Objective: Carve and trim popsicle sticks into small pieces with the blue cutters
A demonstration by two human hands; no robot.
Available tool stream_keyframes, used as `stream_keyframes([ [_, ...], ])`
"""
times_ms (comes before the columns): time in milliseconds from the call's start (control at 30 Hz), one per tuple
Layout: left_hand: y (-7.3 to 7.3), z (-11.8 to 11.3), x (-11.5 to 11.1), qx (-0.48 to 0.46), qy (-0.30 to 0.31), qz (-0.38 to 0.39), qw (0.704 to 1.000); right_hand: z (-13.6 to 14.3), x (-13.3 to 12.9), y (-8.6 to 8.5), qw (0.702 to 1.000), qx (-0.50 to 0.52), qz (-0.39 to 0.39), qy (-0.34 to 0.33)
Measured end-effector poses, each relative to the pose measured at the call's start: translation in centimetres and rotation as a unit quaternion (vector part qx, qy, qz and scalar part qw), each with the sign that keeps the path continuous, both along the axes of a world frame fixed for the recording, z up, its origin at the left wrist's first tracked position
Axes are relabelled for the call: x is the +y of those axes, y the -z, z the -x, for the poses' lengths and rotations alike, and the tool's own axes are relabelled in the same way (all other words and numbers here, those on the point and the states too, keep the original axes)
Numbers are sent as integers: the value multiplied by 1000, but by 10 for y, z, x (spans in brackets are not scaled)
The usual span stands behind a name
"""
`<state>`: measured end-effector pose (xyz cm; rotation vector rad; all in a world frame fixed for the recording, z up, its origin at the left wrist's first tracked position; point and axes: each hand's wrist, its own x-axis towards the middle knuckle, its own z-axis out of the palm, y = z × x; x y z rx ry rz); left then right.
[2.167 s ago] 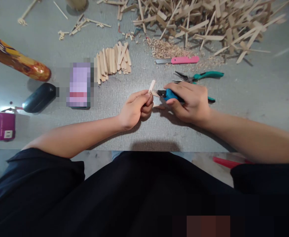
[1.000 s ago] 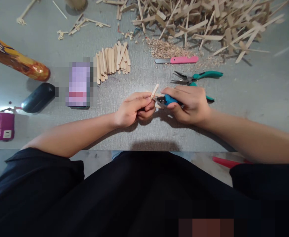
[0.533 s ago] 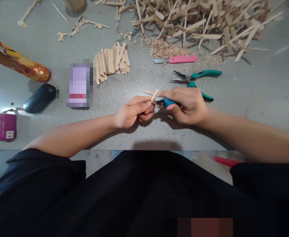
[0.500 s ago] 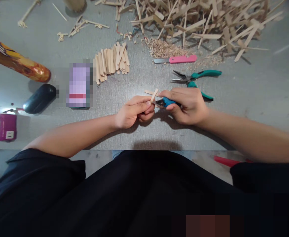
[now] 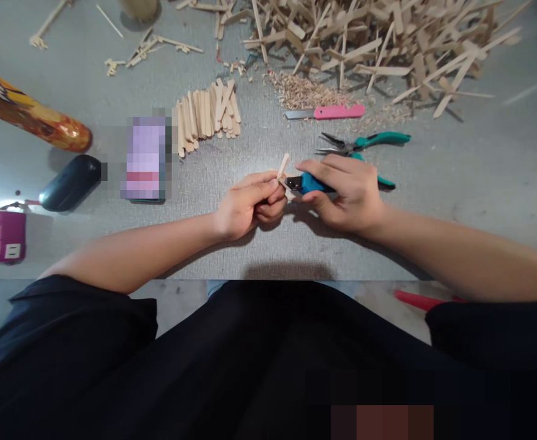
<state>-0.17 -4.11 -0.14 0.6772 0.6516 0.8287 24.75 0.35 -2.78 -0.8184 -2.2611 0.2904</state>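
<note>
My left hand (image 5: 250,205) is closed in a pinch on a small pale wooden craft stick (image 5: 284,165), whose end stands up above my thumb. A second pale wooden piece (image 5: 290,194) shows just beside the fingertips; I cannot tell whether it is joined to the first. My right hand (image 5: 348,192) wraps round blue-handled cutting pliers (image 5: 312,183). Their dark jaws point left and come right up to the wood at the left fingertips. Whether the jaws touch it is hard to see.
Beyond my hands lie teal long-nose pliers (image 5: 360,142), a pink folding knife (image 5: 339,112), wood shavings (image 5: 305,90) and a large heap of sticks (image 5: 369,43). Leftward are a row of sticks (image 5: 204,113), a phone (image 5: 144,156), a dark case (image 5: 71,182), and a snack tube (image 5: 34,116).
The cutting pliers have shifted slightly left and turned in my right hand. The upright stick end has moved up and a little left. The stick lying crosswise behind it no longer shows there.
</note>
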Motion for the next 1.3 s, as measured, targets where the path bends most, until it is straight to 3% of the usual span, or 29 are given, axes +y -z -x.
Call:
stream_keyframes([
  [400, -6, -4, 0, -33, -54, 100, 993, -3, 5, 0, 999, -7, 0, 52],
  [700, -7, -5, 3, -37, -61, 154, 985, -3, 4, -4, 999, -36, 39, 6],
  [1133, -5, -3, 2, 15, -55, 61, 997, -3, 7, -1, 999, -24, 47, -14],
  [1300, -1, -1, 0, 41, -25, -39, 998, -3, 3, -1, 999, -28, 41, -19],
])
